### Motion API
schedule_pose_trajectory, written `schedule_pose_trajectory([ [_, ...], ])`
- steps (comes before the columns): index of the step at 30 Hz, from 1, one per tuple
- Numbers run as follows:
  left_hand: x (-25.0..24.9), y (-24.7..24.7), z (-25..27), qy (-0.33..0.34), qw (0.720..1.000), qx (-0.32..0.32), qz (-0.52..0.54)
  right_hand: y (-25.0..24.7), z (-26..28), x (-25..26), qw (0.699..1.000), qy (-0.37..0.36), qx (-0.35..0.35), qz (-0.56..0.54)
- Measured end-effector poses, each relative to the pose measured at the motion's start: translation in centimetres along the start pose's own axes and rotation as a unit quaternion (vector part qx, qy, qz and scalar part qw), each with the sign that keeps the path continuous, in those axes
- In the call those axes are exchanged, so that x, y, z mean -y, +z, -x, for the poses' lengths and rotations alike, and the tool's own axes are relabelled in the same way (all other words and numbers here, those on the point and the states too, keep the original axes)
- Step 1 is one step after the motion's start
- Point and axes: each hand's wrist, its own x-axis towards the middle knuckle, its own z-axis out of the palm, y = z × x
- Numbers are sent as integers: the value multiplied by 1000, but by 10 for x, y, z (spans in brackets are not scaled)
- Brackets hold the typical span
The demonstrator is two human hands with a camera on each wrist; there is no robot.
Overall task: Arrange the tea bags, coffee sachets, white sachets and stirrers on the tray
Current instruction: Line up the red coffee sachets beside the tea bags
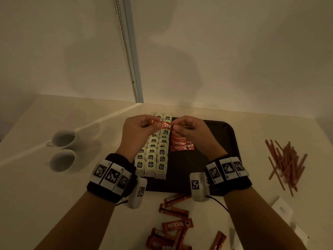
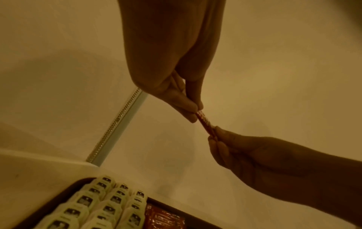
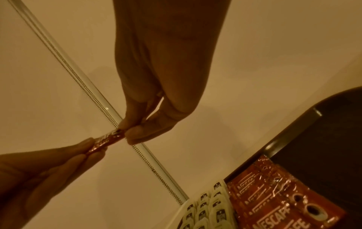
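Note:
A red coffee sachet (image 1: 163, 125) is held level above the far part of the dark tray (image 1: 221, 141). My left hand (image 1: 142, 123) pinches its left end and my right hand (image 1: 180, 126) pinches its right end. The left wrist view has the same sachet (image 2: 205, 124) between both hands, as does the right wrist view (image 3: 107, 141). On the tray, three columns of tea bags (image 1: 153, 154) fill the left side, with a short row of coffee sachets (image 1: 182, 144) beside them. More coffee sachets (image 1: 176, 226) lie loose on the table near me.
Two white cups (image 1: 63, 148) stand left of the tray. A heap of brown stirrers (image 1: 286, 161) lies to the right. White sachets (image 1: 282, 210) rest at the near right. A wall with a bead chain (image 1: 128, 56) rises behind the table.

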Motion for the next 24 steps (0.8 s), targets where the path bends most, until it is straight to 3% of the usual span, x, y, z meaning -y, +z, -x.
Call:
schedule_pose_trajectory([
  [7, 5, -6, 5, -63, 993, 66, -74, -19, -7, -26, 989, 10, -9, 150],
  [13, 19, -55, 39, -127, 978, 124, -108, -44, -1, -89, 956, 141, 9, 258],
  [17, 41, -91, 68, -173, 973, 78, -130, -40, 6, -122, 945, 176, 26, 274],
  [24, 73, -137, 112, -254, 960, 3, -118, -25, -1, -137, 950, 182, -70, 244],
])
